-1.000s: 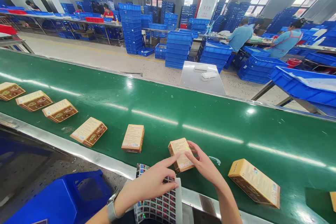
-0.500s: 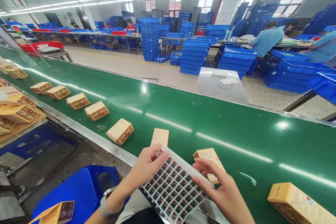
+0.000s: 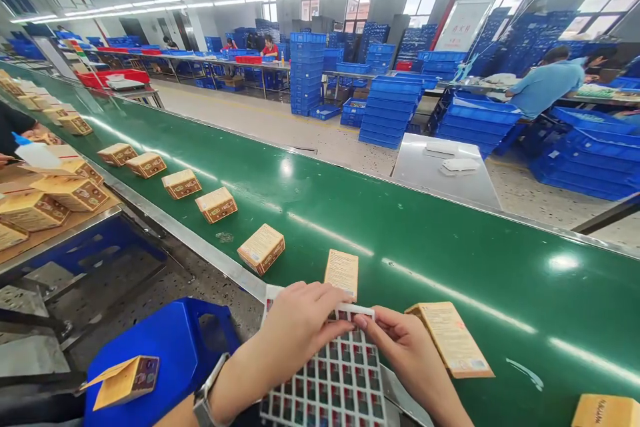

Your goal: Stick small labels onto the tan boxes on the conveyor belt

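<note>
At 6 o'clock, sticker sheet (image 3: 345,373): was held tilted at the near side of the green belt (image 3: 425,240), top edge bent, seemingly so stickers were lifted.
Left hand (image 3: 300,320): sheet's top edge was grasped, likely for steadying.
Right hand (image 3: 405,340): same edge was pinched, thumb to finger, likely to keep the bend.
Right box (image 3: 455,337), 4 to 5 o'clock: was laid text-side up beside right hand.
Row boxes (image 3: 263,247), 8 to 10 o'clock: were spaced out, perhaps for separate handling.
</note>
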### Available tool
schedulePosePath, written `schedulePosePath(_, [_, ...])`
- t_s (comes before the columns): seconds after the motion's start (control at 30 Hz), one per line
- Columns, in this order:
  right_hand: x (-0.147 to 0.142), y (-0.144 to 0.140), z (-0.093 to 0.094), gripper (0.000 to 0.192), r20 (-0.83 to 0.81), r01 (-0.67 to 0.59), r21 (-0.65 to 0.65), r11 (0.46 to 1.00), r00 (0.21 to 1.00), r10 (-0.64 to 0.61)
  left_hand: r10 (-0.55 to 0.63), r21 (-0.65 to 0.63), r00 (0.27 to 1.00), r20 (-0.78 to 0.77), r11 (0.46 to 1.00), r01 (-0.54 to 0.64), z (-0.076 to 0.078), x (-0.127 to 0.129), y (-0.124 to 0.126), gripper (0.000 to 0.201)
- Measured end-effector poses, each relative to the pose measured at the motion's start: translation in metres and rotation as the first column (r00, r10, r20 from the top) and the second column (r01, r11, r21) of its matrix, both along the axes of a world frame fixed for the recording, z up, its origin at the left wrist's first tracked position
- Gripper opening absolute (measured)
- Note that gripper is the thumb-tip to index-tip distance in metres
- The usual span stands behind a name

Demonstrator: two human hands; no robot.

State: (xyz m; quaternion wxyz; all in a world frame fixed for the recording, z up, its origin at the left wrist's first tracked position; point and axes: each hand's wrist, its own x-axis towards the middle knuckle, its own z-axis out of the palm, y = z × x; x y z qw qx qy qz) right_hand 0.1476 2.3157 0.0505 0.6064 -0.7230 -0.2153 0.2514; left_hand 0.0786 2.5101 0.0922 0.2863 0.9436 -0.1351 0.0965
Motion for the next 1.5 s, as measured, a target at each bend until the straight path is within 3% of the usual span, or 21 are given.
schedulePosePath(0.13, [0.006, -0.011, 0.010, 0.025, 0.036, 0.002, 0.033, 0.999, 0.999, -0.003, -0.016, -0.095, 0.983, -0.184, 0.995, -0.002, -0.001, 0.009, -0.001, 0.012])
schedulePosePath(0.3, [0.008, -0.021, 0.020, 0.015, 0.160, -0.038, -0.077, 0.996, 0.986, 0.050, -0.103, -0.126, 0.962, -0.254, 0.989, 0.073, 0.002, 0.018, 0.002, 0.018])
schedulePosePath(0.57, [0.005, -0.023, 0.015, 0.024, 0.094, -0.004, -0.131, 0.991, 0.995, 0.017, -0.097, -0.017, 0.966, -0.241, 0.995, 0.095, -0.012, 0.027, -0.004, 0.022])
schedulePosePath(0.67, [0.005, -0.027, 0.014, 0.023, 0.200, 0.031, -0.176, 0.984, 0.980, 0.005, -0.110, 0.029, 0.967, -0.228, 0.992, 0.119, -0.014, 0.029, -0.004, 0.024])
schedulePosePath(0.73, [0.006, -0.030, 0.012, 0.023, 0.389, 0.126, -0.189, 0.974, 0.920, -0.044, -0.114, 0.068, 0.971, -0.208, 0.989, 0.131, -0.015, 0.031, -0.005, 0.028])
schedulePosePath(0.83, [0.009, -0.033, 0.008, 0.017, 0.705, 0.234, -0.179, 0.956, 0.708, -0.042, -0.122, 0.110, 0.976, -0.181, 0.984, 0.143, -0.019, 0.034, -0.010, 0.032])
schedulePosePath(0.9, [0.009, -0.034, 0.007, 0.015, 0.813, 0.236, -0.192, 0.953, 0.581, 0.020, -0.129, 0.130, 0.975, -0.183, 0.979, 0.154, -0.023, 0.036, -0.013, 0.034])
schedulePosePath(0.97, [0.007, -0.035, 0.007, 0.016, 0.834, 0.224, -0.196, 0.955, 0.550, 0.042, -0.129, 0.138, 0.970, -0.205, 0.977, 0.160, -0.025, 0.038, -0.016, 0.035])
schedulePosePath(1.0, [0.005, -0.037, 0.006, 0.015, 0.818, 0.216, -0.189, 0.958, 0.575, 0.032, -0.127, 0.136, 0.967, -0.222, 0.978, 0.159, -0.026, 0.039, -0.017, 0.034])
schedulePosePath(1.07, [0.002, -0.042, 0.000, 0.009, 0.710, 0.223, -0.161, 0.961, 0.702, -0.044, -0.115, 0.125, 0.957, -0.266, 0.980, 0.153, -0.027, 0.042, -0.016, 0.033])
schedulePosePath(1.13, [0.002, -0.049, -0.010, 0.010, 0.485, 0.303, -0.113, 0.946, 0.848, -0.213, -0.124, 0.105, 0.947, -0.295, 0.981, 0.161, -0.027, 0.045, -0.014, 0.031])
schedulePosePath(1.17, [0.005, -0.053, -0.018, 0.016, 0.341, 0.379, -0.090, 0.921, 0.880, -0.329, -0.153, 0.084, 0.944, -0.292, 0.979, 0.185, -0.028, 0.046, -0.014, 0.029])
schedulePosePath(1.23, [0.013, -0.058, -0.036, 0.025, 0.051, 0.538, -0.058, 0.841, 0.843, -0.536, -0.277, 0.026, 0.928, -0.247, 0.956, 0.293, -0.031, 0.050, -0.015, 0.025])
schedulePosePath(1.33, [0.026, -0.061, -0.061, 0.040, -0.255, 0.649, -0.018, 0.761, 0.733, -0.631, -0.480, -0.001, 0.861, -0.170, 0.873, 0.487, -0.042, 0.053, -0.024, 0.022])
schedulePosePath(1.4, [0.030, -0.061, -0.070, 0.046, -0.350, 0.677, 0.003, 0.736, 0.691, -0.633, -0.541, 0.046, 0.826, -0.158, 0.832, 0.553, -0.051, 0.055, -0.033, 0.023])
schedulePosePath(1.5, [0.028, -0.061, -0.073, 0.043, -0.366, 0.720, -0.003, 0.694, 0.645, -0.671, -0.566, 0.109, 0.811, -0.148, 0.806, 0.582, -0.060, 0.055, -0.045, 0.023])
